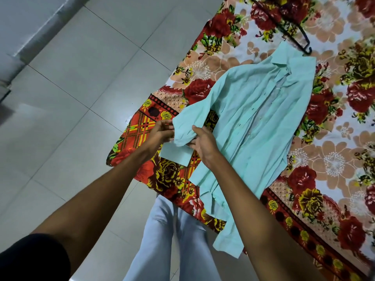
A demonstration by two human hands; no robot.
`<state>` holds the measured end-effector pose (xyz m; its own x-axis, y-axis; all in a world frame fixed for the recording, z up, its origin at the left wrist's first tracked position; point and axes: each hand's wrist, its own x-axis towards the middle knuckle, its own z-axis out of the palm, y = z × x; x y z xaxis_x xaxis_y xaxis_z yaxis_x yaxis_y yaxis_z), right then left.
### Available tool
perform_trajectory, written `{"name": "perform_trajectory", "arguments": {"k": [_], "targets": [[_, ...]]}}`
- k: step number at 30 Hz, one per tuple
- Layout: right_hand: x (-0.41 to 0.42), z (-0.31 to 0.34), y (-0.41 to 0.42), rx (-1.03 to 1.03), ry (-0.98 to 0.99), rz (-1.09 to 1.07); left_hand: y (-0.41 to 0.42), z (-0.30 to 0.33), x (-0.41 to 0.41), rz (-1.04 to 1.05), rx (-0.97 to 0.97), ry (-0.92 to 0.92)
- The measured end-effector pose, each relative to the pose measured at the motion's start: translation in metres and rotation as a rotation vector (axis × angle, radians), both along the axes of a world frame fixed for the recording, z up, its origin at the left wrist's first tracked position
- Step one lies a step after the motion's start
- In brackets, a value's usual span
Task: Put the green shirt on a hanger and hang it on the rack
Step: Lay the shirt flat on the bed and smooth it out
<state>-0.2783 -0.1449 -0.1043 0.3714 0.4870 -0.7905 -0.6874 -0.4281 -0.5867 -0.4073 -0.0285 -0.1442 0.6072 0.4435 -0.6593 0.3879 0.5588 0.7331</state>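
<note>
The green shirt (257, 118) is spread, front open, on a floral bedsheet (334, 163) covering the bed, beyond and to the right of both hands. One sleeve is lifted off the sheet: its cuff end is pinched by the left hand (162, 131), and the sleeve just beside it is gripped by the right hand (203, 142). A dark hanger (292, 33) is seen lying past the collar, far from the hands.
</note>
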Motion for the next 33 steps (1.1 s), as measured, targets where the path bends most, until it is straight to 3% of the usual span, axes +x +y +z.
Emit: {"name": "perform_trajectory", "arguments": {"k": [5, 8, 11, 15, 17, 20, 21, 25, 28, 31, 33], "targets": [[0.013, 0.009, -0.008, 0.129, 0.158, -0.100, 0.012, 0.007, 0.012, -0.429, -0.101, -0.091], [0.021, 0.010, -0.010, 0.134, 0.153, -0.120, 0.015, 0.014, 0.019, -0.364, -0.286, -0.194], [0.024, 0.009, -0.012, 0.091, 0.080, -0.143, 0.014, 0.014, 0.023, -0.173, -0.317, -0.319], [0.024, 0.007, -0.018, 0.017, -0.079, -0.158, 0.015, 0.012, 0.015, -0.106, -0.091, -0.182], [0.023, 0.002, -0.020, 0.010, -0.089, -0.242, 0.019, 0.014, 0.004, -0.297, 0.064, -0.126], [0.016, -0.010, -0.023, -0.002, -0.050, -0.272, 0.023, 0.017, -0.008, -0.758, 0.286, 0.020], [0.010, -0.012, -0.026, -0.039, -0.072, -0.227, 0.021, 0.018, -0.009, -0.787, 0.337, 0.054], [-0.016, -0.021, -0.039, -0.088, -0.053, 0.013, 0.010, 0.018, -0.010, -0.457, 0.302, 0.039], [-0.037, -0.027, -0.042, -0.079, -0.083, 0.250, 0.000, 0.019, -0.009, -0.374, 0.386, 0.008], [-0.044, -0.032, -0.042, -0.077, -0.121, 0.209, -0.005, 0.023, -0.012, -0.341, 0.380, -0.041], [-0.046, -0.032, -0.042, -0.044, -0.038, 0.097, -0.002, 0.025, -0.017, -0.414, 0.388, 0.009]]}}
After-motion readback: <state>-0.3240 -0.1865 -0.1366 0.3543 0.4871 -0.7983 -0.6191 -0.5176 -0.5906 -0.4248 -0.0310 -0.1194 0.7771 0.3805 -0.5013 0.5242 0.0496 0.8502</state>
